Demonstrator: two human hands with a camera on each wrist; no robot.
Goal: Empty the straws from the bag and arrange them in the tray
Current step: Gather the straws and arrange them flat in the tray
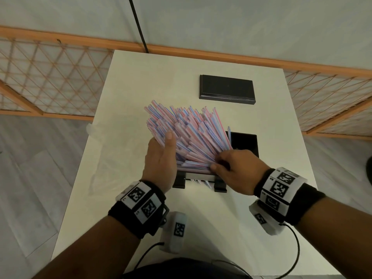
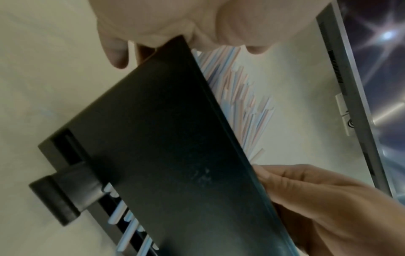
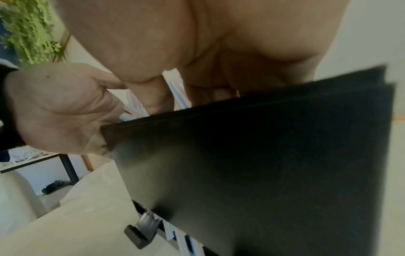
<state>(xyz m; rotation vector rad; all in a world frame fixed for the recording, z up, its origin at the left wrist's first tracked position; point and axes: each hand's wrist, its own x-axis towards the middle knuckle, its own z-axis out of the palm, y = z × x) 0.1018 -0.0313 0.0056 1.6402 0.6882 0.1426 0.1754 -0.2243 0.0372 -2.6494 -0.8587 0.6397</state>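
Furthest left of the hands, a clear plastic bag (image 1: 94, 154) lay limp on the white table (image 1: 128, 81), apparently already emptied. The left hand (image 1: 161, 156) stood on edge against the left flank of the straws (image 1: 187, 133), fingers straight and thumb up, pressing rather than gripping. Between the two hands the pink, blue and white striped straws fanned up and away in a loose, leaning mass, their lower ends sitting in the black tray (image 1: 244, 142); a few tips poked out through the slot at the tray's near edge, just below the wrists. The right hand (image 1: 233, 168) closed its curled fingers on the bunched lower ends of the straws at the right side. Beyond the right hand, well apart, a black lid-like block (image 1: 227, 90) lay flat.

The step in hand looked like gathering and squaring the fan inside the tray. The next move likely called for both hands squeezing inward and tipping the straws down level, without letting loose ones slide over the rim
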